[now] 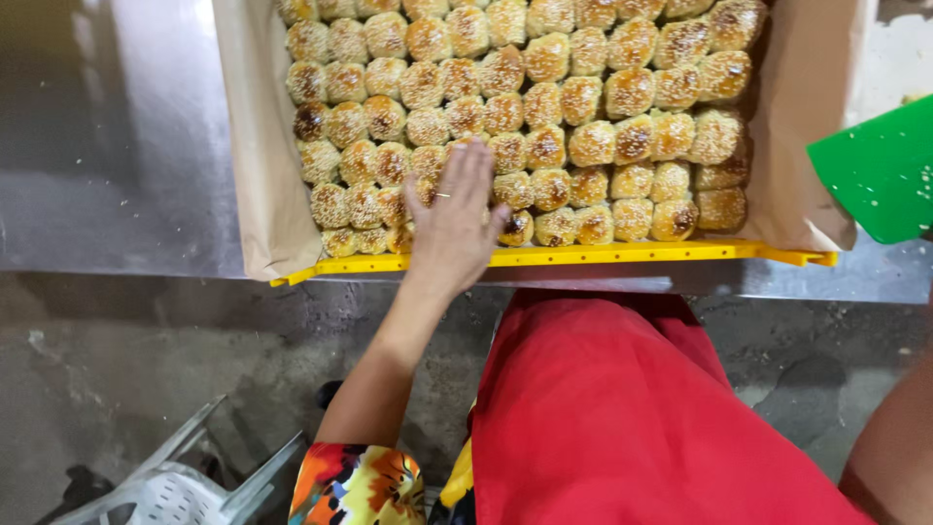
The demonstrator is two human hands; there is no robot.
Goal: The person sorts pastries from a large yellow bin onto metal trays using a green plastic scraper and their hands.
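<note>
Worktop (117,146): the steel surface on the left carries scattered seeds and crumbs, so anything you slide across it may skid more easily than you expect.

Paper liner (255,146): the brown sheet stands up loosely along the tray's left side. If your sleeve or wrist catches it, the whole sheet could drag and shift the buns.

Yellow tray (603,256): its near edge sits right at the near rim of the worktop, above the floor and your red apron (622,418). Press down or pull toward yourself and, in my judgement, it could tip or slide off.

Left hand (455,216): it lies flat on the near rows left of centre, fingers spread and straight, closed on nothing. Too much weight here would flatten the crusts beneath your palm.

Buns (593,141): golden, seed-topped, packed touching each other across the liner. They look joined at the sides, so lifting one could tear its neighbour or shed its seeds.

Green scraper (875,170): this flat green plastic piece juts in at the far right, near the tray's right wall. You cannot see the right hand, so its grip cannot be judged; a loose hold could drop the piece onto the buns.
</note>
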